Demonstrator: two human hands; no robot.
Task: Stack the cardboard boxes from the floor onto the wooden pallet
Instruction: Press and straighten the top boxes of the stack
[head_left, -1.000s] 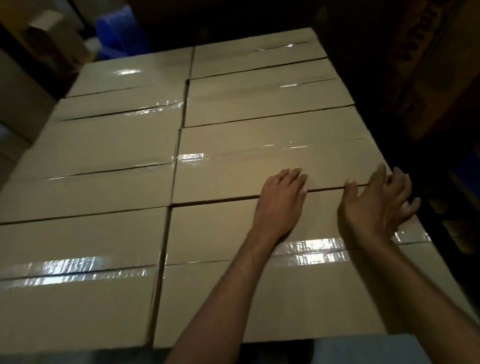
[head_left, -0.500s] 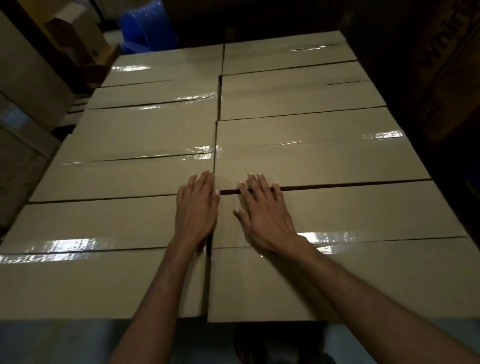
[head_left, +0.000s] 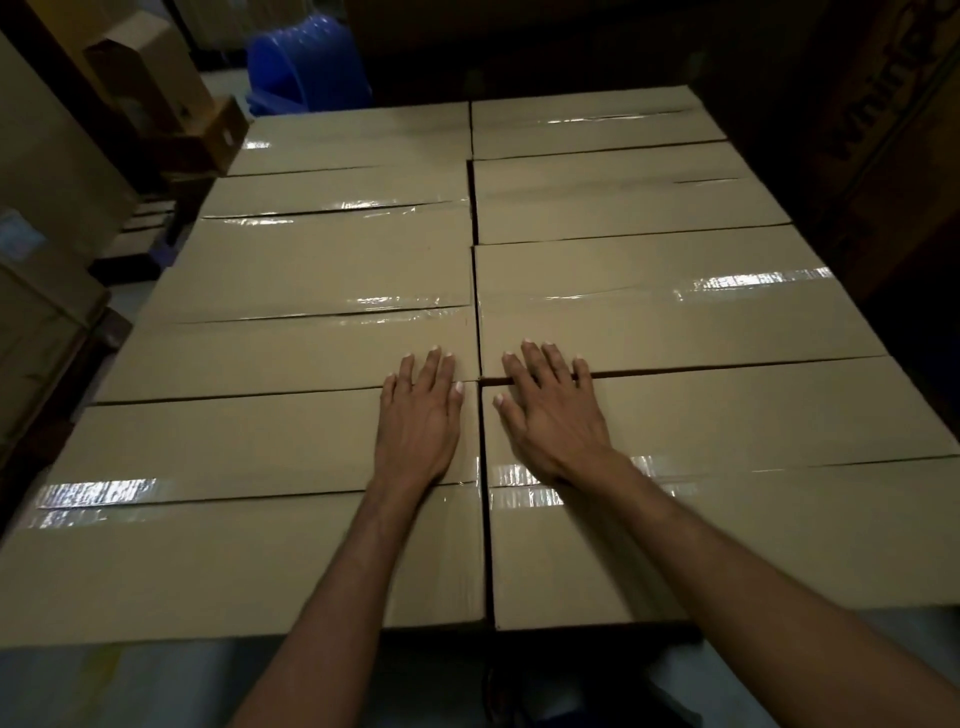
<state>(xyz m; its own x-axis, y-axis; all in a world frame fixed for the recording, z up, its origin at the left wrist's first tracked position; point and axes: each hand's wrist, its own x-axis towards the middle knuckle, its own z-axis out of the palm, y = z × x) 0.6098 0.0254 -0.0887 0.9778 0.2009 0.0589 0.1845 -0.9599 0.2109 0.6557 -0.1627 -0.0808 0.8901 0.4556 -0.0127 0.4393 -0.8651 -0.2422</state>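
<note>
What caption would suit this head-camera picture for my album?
Left hand and right hand lie flat on tan tape-sealed cardboard boxes packed in two columns.

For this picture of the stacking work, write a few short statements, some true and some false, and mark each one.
1. The left hand and the right hand both lie flat on box tops. True.
2. The left hand holds a tape roll. False: it holds nothing.
3. The top boxes stand in two columns. True.
4. The boxes are open on top. False: clear tape seals them.
5. A blue plastic object is behind the stack. True.
</note>
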